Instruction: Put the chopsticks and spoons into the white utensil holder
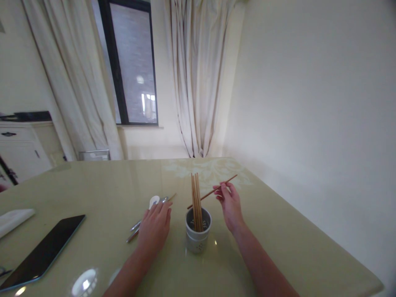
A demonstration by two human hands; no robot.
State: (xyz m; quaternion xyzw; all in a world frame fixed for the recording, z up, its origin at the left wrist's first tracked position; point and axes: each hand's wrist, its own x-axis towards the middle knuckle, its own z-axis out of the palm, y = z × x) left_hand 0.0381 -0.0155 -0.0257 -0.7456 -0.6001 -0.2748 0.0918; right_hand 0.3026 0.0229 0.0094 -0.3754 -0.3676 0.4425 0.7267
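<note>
Pinched in the fingers of my right hand (231, 206) is a brown wooden chopstick (208, 194). It slants, with its lower left end over the rim of a grey perforated cylindrical holder (197, 244). Several chopsticks (196, 198) stand upright in that holder, between my two hands. My left hand (155, 226) lies palm down over a small group of utensils, its fingers stretched out. A white spoon (154, 201) and silver metal utensils (135, 226) show around it. The tip of another chopstick (173, 196) sticks out past its fingertips. What lies under the palm is hidden.
A black tablet (43, 249) lies on the glossy pale green table (123, 181) at the left. Beyond it is a white object (15, 220) at the left edge. A wall (309, 123) runs along the table's right side. Curtains (201, 82) and a window stand behind.
</note>
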